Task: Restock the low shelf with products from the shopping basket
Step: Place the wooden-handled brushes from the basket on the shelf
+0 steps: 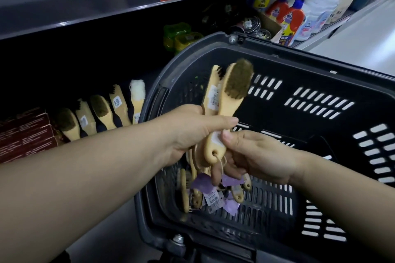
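Red boxes (25,134) and five brushes (102,111) lined the shelf (64,83) at left. Over the basket (299,53), the left hand (188,134) gripped a bunch (230,96) showing two heads, the right hand (256,156) pinching its front handle.

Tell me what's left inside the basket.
A few wooden brushes with purple tags lie at the bottom of the basket. The left hand, right hand and the held brushes cover the middle, so the count is unclear.
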